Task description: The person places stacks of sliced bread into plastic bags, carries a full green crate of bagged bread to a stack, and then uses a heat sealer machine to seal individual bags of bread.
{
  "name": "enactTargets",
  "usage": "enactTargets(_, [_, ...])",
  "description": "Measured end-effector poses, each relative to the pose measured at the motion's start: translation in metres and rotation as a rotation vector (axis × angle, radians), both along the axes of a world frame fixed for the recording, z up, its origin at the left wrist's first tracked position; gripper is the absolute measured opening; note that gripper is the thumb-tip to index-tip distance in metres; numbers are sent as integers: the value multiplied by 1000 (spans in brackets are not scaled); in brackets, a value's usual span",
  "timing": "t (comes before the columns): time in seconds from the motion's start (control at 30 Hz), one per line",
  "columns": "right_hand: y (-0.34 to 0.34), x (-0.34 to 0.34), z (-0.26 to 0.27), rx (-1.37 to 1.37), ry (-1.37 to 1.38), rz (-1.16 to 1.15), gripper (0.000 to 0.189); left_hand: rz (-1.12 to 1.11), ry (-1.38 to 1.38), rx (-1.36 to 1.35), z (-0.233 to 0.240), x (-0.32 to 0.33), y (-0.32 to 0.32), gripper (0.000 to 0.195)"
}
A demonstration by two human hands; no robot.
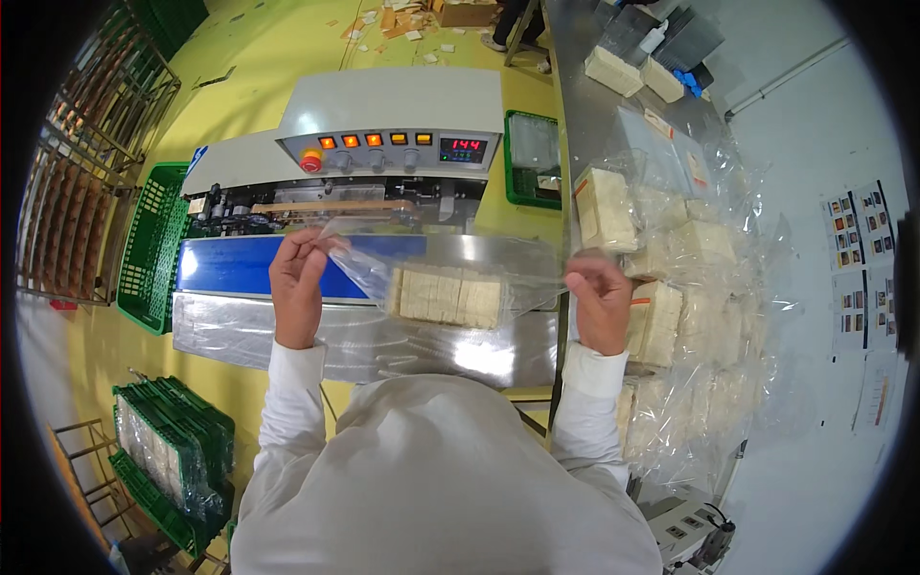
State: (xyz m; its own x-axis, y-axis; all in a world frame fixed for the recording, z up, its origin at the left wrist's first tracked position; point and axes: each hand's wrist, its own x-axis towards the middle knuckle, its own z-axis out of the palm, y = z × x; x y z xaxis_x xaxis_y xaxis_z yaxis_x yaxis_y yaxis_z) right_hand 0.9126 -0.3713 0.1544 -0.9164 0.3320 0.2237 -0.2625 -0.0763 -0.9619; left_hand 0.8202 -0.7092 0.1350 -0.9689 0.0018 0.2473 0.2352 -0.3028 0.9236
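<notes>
A clear plastic bag (366, 269) with a block of pale, sliced bread-like pieces (449, 296) in it spans the gap between my hands. Pinched in my left hand (302, 277) is one upper corner of the film, just in front of the band sealing machine (392, 144). My right hand (600, 295), slightly blurred, has thumb and fingers closed at the film's other side. The block lies over the machine's steel shelf (287, 330); whether it rests on it is hard to tell. The machine's lamps and digital display are lit.
Several bagged blocks (690, 316) crowd the steel table (586, 108) at right. A green crate (151, 251) stands left of the machine, another (532, 198) behind it. Stacked green crates (172, 460) hold bagged goods at lower left. A person's legs (514, 29) show at the top.
</notes>
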Motion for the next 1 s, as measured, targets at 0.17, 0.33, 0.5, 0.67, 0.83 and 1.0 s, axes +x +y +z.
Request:
enactTargets(0.17, [-5, -1, -5, -135, 87, -89, 11, -17, -35, -33, -11, -1, -11, 13])
enactTargets(0.33, [-9, 6, -23, -2, -50, -1, 22, -150, -43, -45, -13, -8, -11, 23])
enactTargets(0.5, [2, 11, -91, 264, -460, 97, 29, -236, -223, -194, -53, -4, -17, 11])
enactTargets(0.67, [1, 15, -86, -118, -203, -74, 20, -154, -204, -118, -45, -4, -17, 5])
enactTargets(0.83, [1, 21, -114, -221, -259, 4, 13, -313, -216, -209, -79, -2, -22, 7])
enactTargets(1.0, [-2, 10, -107, -224, -78, 7, 8, -246, -235, -238, -74, 1, -16, 6])
